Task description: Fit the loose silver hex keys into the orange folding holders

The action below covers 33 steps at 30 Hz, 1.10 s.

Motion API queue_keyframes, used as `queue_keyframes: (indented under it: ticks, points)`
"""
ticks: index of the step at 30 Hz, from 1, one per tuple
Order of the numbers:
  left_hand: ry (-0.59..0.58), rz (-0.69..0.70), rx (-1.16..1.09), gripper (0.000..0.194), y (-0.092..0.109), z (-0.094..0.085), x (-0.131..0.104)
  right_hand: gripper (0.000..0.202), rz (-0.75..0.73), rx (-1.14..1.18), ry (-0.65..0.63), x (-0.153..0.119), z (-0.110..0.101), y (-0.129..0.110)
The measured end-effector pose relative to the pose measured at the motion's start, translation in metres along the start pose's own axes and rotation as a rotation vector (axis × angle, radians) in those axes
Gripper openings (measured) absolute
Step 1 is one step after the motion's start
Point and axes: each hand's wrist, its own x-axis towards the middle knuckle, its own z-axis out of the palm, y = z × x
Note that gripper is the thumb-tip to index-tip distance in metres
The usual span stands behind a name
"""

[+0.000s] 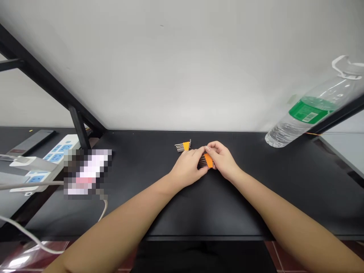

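Near the middle of the black table, my left hand (188,167) and my right hand (223,159) are closed on one hex key set (208,160) with an orange holder. Its metal keys point left toward my left palm, and my right fingers are at its right end. My fingertips meet at its top edge and partly hide it. A second hex key set (185,146), also with an orange holder, lies on the table just behind my left hand.
A large plastic bottle (308,110) with a green label stands at the back right. On the left are a blurred-out phone (90,170), a white power strip (61,149), cables and a dark slab (32,142). The black table (210,216) ends close in front.
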Motion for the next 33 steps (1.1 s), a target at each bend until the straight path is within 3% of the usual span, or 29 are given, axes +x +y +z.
queue_keyframes:
  ticks: [7, 12, 17, 23, 29, 33]
  points:
    - [0.107, -0.088, -0.136, 0.045, -0.008, 0.002, -0.003, 0.040, -0.009, 0.080, 0.048, -0.003, 0.005, -0.002]
    - [0.165, -0.110, -0.186, 0.039, -0.010, 0.005, -0.002, 0.033, -0.114, -0.062, 0.034, -0.001, 0.008, 0.008]
    - [0.069, -0.040, -0.286, 0.037, -0.005, 0.002, -0.001, 0.028, -0.179, -0.135, 0.046, -0.005, 0.008, 0.011]
    - [0.055, -0.034, -0.325, 0.045, -0.004, 0.001, -0.001, 0.035, -0.125, -0.107, 0.054, -0.007, 0.008, 0.003]
    - [0.088, -0.068, -0.242, 0.037, -0.013, 0.002, -0.001, 0.039, 0.022, -0.057, -0.121, -0.002, 0.002, 0.002]
    - [0.118, -0.099, -0.214, 0.042, -0.015, 0.003, 0.000, 0.033, 0.057, 0.092, -0.134, 0.001, -0.001, 0.003]
